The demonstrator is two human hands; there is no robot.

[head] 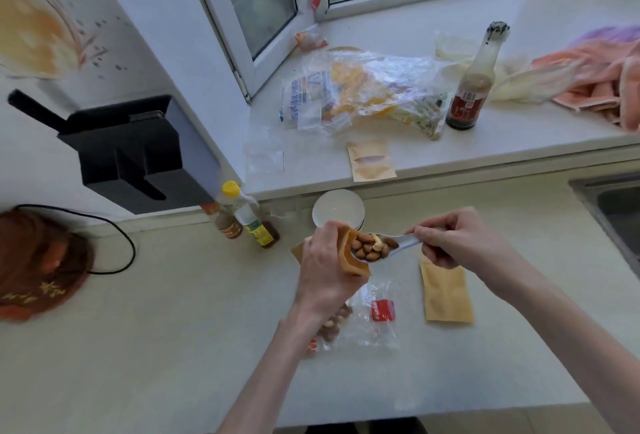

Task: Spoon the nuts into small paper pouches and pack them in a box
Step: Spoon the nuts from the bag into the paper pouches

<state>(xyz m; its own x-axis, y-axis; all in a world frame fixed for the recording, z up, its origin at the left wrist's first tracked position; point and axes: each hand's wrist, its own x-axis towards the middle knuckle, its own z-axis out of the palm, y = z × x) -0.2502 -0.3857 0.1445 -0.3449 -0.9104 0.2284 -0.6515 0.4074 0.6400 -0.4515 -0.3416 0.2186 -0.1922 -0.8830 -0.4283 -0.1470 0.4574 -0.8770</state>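
Observation:
My left hand (pixel 325 260) grips a small brown paper pouch (pixel 353 265) above the counter, its mouth turned to the right. My right hand (pixel 453 239) pinches the handle of a white spoon (pixel 403 243) heaped with brown nuts (pixel 370 247), the bowl right at the pouch's mouth. Below my hands lies a clear plastic bag (pixel 367 322) with a red label and some nuts in it. A flat brown pouch (pixel 446 295) lies on the counter to the right. Another pouch (pixel 370 160) rests on the windowsill. No box is in view.
A white bowl (pixel 338 208) stands behind my hands. Small bottles (pixel 247 219) stand at the wall, with a black knife block (pixel 131 153) above. The windowsill holds plastic bags (pixel 360 94), a dark sauce bottle (pixel 472 87) and cloths (pixel 595 77). A sink edge (pixel 609 205) is at right.

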